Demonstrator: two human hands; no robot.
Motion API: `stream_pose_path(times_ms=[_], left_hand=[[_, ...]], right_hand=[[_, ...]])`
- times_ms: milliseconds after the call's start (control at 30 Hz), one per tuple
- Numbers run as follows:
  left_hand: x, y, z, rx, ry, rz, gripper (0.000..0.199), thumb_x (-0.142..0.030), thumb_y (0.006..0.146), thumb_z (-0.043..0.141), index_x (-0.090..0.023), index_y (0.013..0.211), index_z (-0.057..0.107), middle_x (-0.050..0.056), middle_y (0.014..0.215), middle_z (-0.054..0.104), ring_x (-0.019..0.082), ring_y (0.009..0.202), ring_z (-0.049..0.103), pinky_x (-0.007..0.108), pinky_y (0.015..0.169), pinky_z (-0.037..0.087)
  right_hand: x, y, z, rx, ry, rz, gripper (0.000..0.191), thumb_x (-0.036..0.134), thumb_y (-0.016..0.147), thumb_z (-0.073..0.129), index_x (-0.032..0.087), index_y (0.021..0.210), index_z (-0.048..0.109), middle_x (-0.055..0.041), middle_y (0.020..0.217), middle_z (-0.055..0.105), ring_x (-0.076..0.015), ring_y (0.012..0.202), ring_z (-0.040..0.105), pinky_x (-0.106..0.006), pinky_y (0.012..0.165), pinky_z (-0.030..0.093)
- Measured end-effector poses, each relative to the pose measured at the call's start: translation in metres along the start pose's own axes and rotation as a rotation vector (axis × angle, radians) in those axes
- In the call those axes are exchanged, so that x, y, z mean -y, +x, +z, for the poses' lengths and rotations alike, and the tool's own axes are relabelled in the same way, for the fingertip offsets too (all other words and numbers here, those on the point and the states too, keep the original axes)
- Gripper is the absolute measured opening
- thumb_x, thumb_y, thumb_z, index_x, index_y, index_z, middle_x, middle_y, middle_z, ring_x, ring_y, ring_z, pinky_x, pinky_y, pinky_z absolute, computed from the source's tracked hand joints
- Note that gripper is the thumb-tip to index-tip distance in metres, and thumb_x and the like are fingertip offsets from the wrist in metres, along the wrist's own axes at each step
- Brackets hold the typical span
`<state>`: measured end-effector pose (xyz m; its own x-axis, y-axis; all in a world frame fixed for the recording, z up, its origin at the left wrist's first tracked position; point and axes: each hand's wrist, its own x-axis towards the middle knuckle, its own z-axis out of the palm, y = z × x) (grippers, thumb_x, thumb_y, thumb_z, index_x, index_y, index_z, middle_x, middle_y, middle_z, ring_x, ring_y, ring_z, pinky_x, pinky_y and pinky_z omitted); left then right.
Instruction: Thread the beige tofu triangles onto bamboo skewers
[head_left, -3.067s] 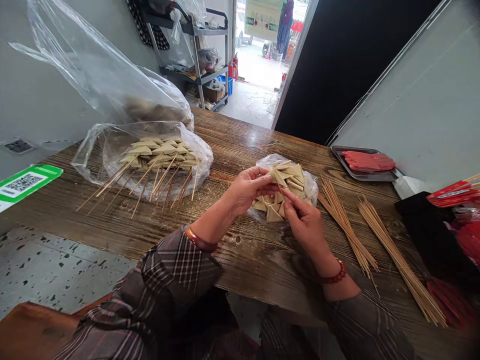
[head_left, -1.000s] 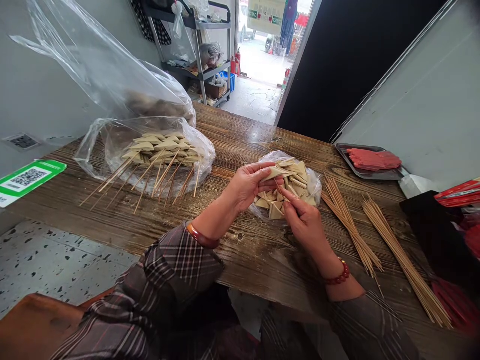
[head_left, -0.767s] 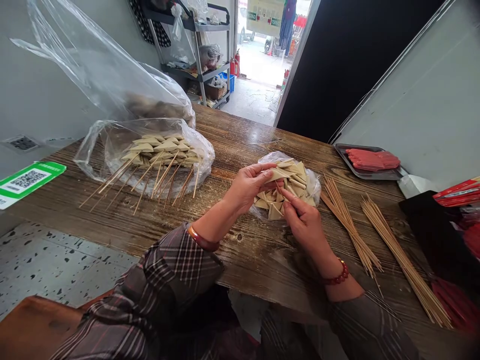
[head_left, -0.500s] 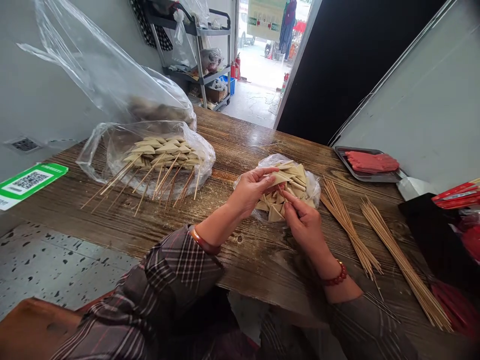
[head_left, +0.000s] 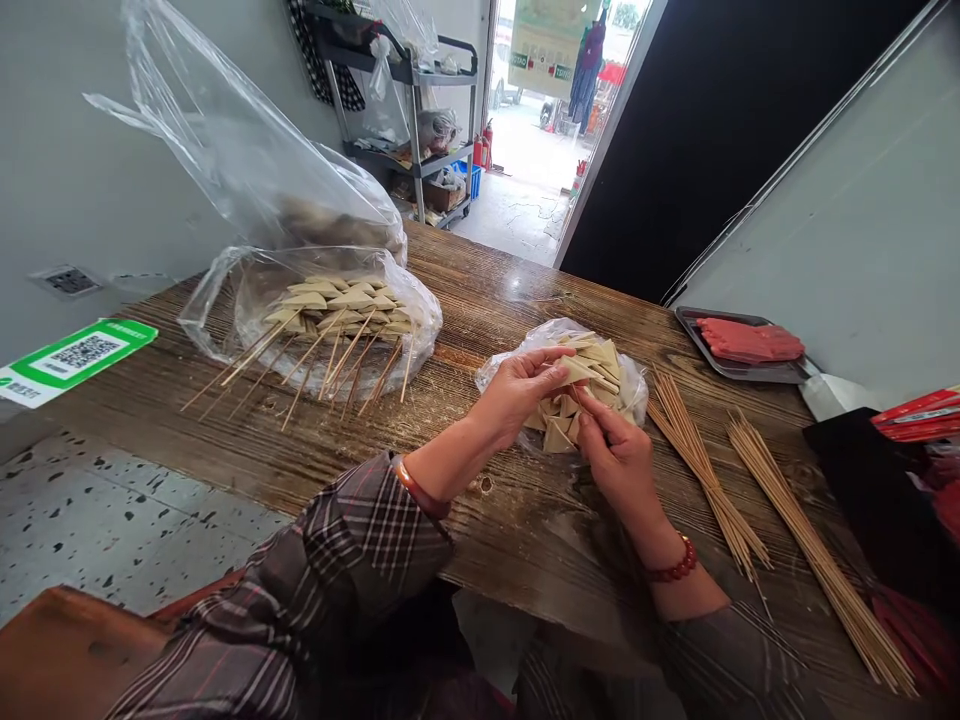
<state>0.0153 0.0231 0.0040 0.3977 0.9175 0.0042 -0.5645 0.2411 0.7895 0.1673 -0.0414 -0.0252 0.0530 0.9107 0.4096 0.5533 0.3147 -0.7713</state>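
Observation:
My left hand pinches a folded piece of tofu skin between thumb and fingers. Close by on its right, my right hand is closed on a thin wooden skewer whose tip meets the folded piece; most of this skewer is hidden by the fingers. Below both hands, more folded tofu skin pieces lie heaped on a clear plastic bag. At the left, threaded tofu skin skewers rest in another open plastic bag, their sticks pointing toward me.
Two bundles of bare skewers lie right of my right hand. Behind them is a dark tray with pink-red slices. A black box stands at the right edge, a green QR card at the left. A trolley stands beyond the wooden table.
The view has shifted slightly, so the scene sits a little further right. Both hands keep nearly the same pose around the folded piece and the skewer.

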Motion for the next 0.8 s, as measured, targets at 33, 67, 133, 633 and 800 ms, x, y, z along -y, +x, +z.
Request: stream_pose_path(times_ms=[33, 67, 133, 633, 800], left_hand=[[-0.001, 0.0, 0.0, 0.003, 0.006, -0.009, 0.04, -0.029, 0.072, 0.082, -0.013, 0.107, 0.07, 0.009, 0.097, 0.074, 0.017, 0.085, 0.071, 0.033, 0.087, 0.051], [-0.001, 0.0, 0.0, 0.005, 0.021, -0.015, 0.042, -0.029, 0.072, 0.082, -0.014, 0.109, 0.07, 0.009, 0.098, 0.073, 0.017, 0.086, 0.071, 0.033, 0.087, 0.051], [-0.003, -0.001, 0.0, 0.023, 0.06, -0.021, 0.042, -0.03, 0.075, 0.08, -0.015, 0.112, 0.069, 0.009, 0.099, 0.073, 0.016, 0.086, 0.07, 0.032, 0.087, 0.05], [-0.007, -0.012, 0.011, 0.207, -0.111, -0.058, 0.026, -0.035, 0.086, 0.07, -0.017, 0.104, 0.064, 0.008, 0.093, 0.073, 0.02, 0.097, 0.07, 0.034, 0.091, 0.049], [-0.007, -0.013, 0.011, 0.222, -0.111, -0.076, 0.028, -0.038, 0.084, 0.071, -0.018, 0.101, 0.061, 0.007, 0.092, 0.072, 0.02, 0.096, 0.07, 0.035, 0.089, 0.05]], right_hand=[[0.001, 0.0, 0.0, 0.0, 0.0, -0.001, 0.035, 0.03, 0.093, 0.052, 0.024, 0.122, 0.07, -0.0004, 0.061, 0.065, -0.0175, 0.055, 0.06, -0.032, 0.055, 0.05], [0.001, 0.0, -0.001, -0.001, 0.001, -0.003, 0.035, 0.03, 0.093, 0.052, 0.024, 0.122, 0.07, -0.0007, 0.062, 0.065, -0.0173, 0.055, 0.059, -0.032, 0.055, 0.05], [0.002, -0.001, -0.001, -0.001, 0.002, -0.01, 0.034, 0.03, 0.093, 0.052, 0.024, 0.121, 0.07, -0.001, 0.065, 0.067, -0.0165, 0.053, 0.058, -0.032, 0.055, 0.05], [0.01, 0.0, -0.005, 0.037, -0.013, -0.025, 0.025, 0.029, 0.092, 0.053, 0.02, 0.105, 0.072, 0.0039, 0.055, 0.054, -0.0155, 0.056, 0.057, -0.03, 0.062, 0.048], [0.01, 0.001, -0.006, 0.029, -0.037, -0.05, 0.022, 0.028, 0.092, 0.053, 0.02, 0.1, 0.072, 0.005, 0.054, 0.054, -0.0127, 0.05, 0.051, -0.027, 0.056, 0.043]])
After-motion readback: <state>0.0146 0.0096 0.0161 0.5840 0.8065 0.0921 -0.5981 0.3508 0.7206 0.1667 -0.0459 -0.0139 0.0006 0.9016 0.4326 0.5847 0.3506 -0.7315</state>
